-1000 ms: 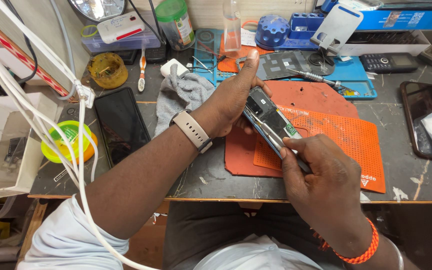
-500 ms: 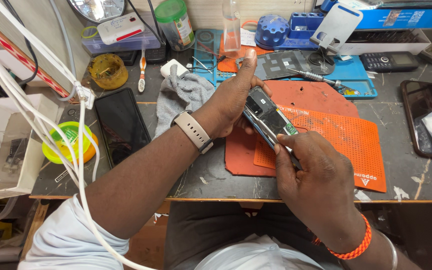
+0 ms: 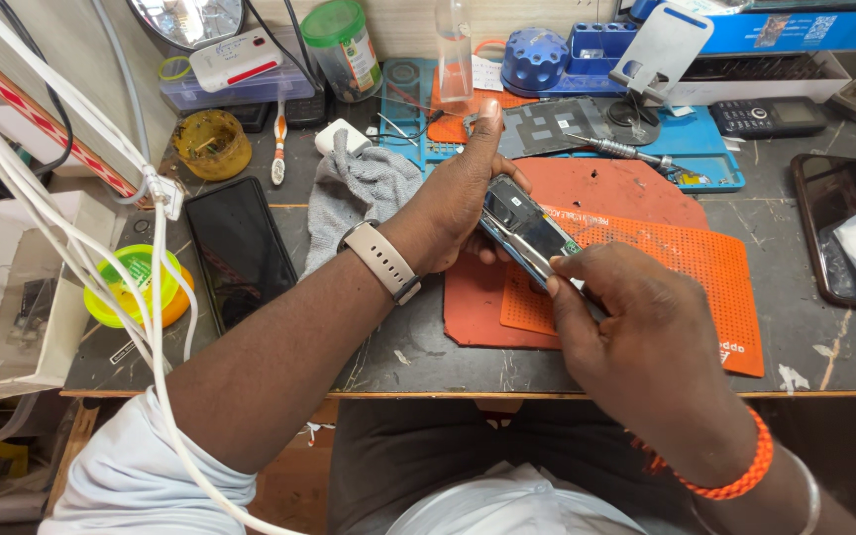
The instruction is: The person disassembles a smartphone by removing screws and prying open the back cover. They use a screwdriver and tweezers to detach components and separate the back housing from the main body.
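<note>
Both hands close on an opened mobile phone point(image 3: 525, 230), a slim dark slab with its back cover off and shiny metal parts showing, held tilted just above the orange silicone repair mat point(image 3: 666, 287) near the middle of the worktop point(image 3: 795, 327). Left hand point(image 3: 463, 203) cups the phone's far end, fingers wrapped under it and thumb stretched straight toward the far side; a pale smartwatch point(image 3: 380, 260) bands its wrist, and the forearm runs in diagonally from the near left. Right hand point(image 3: 636, 327) grasps the phone's near end, fingers curled tight and knuckles up, an orange bracelet point(image 3: 735, 474) on its wrist. A crumpled grey cloth point(image 3: 354, 188) lies left of the left hand, with a flat glossy black smartphone point(image 3: 240, 253) further left. A perforated, lighter orange mat point(image 3: 686, 263) overlaps the smooth one
</note>
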